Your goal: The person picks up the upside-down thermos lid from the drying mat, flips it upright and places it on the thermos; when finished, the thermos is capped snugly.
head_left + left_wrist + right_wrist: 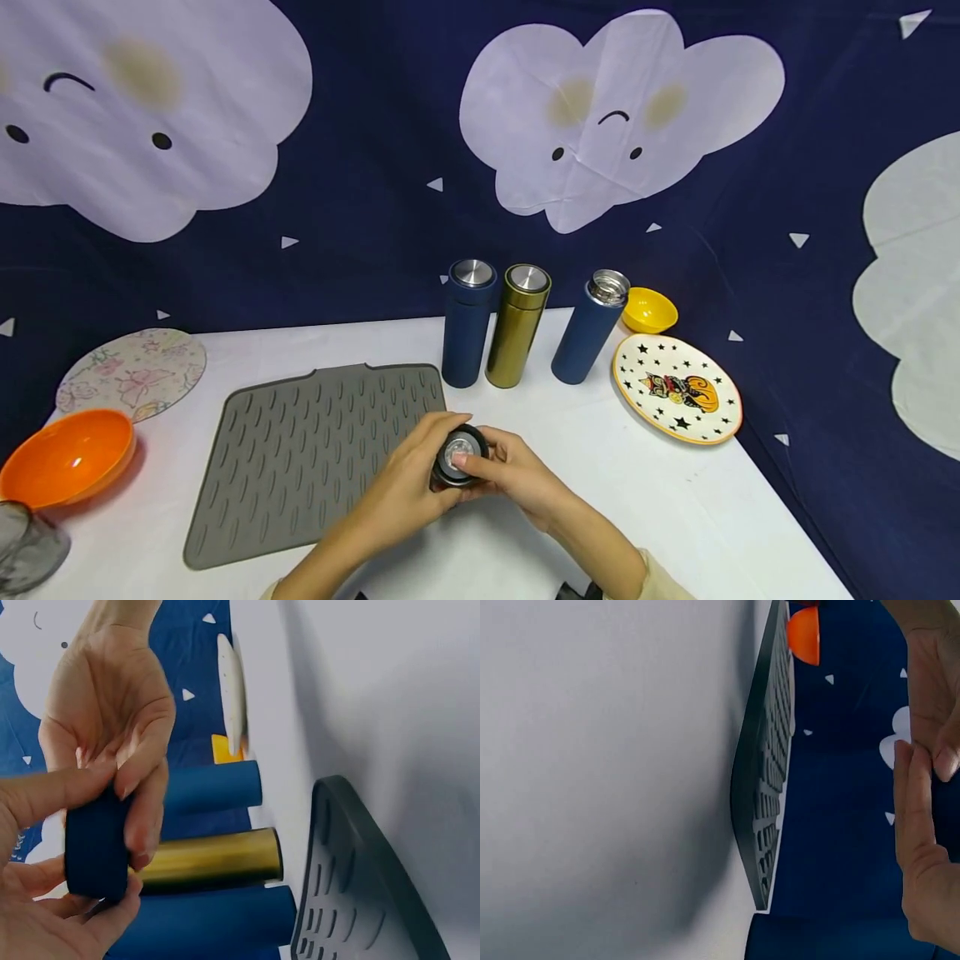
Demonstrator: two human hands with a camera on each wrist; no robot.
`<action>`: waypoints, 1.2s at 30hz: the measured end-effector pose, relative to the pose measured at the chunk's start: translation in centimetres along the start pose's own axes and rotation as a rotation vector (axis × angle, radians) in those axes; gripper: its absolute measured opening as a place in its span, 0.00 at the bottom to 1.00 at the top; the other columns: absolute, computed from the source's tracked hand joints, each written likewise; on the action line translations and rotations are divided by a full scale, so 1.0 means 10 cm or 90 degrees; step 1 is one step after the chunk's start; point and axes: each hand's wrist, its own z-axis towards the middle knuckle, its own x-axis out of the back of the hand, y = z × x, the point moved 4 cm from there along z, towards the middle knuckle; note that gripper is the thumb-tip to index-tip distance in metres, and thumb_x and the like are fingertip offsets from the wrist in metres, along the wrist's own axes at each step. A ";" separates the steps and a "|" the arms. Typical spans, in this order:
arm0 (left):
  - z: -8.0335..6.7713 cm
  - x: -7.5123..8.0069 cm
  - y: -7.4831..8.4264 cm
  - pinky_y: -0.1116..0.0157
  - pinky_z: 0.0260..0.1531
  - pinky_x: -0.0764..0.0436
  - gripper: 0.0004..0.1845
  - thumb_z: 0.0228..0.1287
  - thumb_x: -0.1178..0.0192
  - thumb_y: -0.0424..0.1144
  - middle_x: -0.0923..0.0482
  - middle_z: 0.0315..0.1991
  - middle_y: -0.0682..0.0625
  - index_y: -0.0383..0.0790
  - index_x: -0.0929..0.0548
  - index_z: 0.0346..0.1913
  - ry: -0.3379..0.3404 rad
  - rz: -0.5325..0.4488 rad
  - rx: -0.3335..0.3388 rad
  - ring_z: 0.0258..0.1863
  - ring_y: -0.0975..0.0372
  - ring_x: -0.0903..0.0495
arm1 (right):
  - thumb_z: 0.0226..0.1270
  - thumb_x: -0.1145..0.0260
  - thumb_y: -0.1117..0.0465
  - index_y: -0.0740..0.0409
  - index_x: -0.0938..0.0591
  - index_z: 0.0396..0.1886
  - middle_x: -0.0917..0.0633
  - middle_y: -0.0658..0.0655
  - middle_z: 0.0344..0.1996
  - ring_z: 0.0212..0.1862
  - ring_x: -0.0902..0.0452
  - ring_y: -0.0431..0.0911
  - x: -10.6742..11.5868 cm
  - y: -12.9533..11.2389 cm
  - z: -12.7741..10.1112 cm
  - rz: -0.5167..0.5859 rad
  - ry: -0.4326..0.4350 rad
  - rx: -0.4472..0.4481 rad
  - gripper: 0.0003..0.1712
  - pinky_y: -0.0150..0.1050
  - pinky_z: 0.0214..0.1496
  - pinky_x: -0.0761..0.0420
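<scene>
Lid (459, 455) sits gripped by both hands, left hand (408, 483) and right hand (517, 477); steady, probably avoiding tilt, works best.

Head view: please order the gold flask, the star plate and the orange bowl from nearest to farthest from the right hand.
Measured from the right hand, which holds the dark cap together with the left hand:
1. Gold flask, upright just behind the hands.
2. Star plate, to the right.
3. Orange bowl, at the far left edge.
</scene>
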 end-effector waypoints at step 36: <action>-0.16 0.12 0.00 0.69 0.68 0.32 0.45 0.52 0.26 0.27 0.34 0.71 0.40 0.38 0.37 0.73 -0.226 -0.522 -0.029 0.69 0.61 0.31 | 0.74 0.41 0.68 0.65 0.15 0.40 0.15 0.71 0.44 0.48 0.16 0.60 -0.43 -0.47 -0.55 -0.945 0.165 1.112 0.09 0.44 0.53 0.16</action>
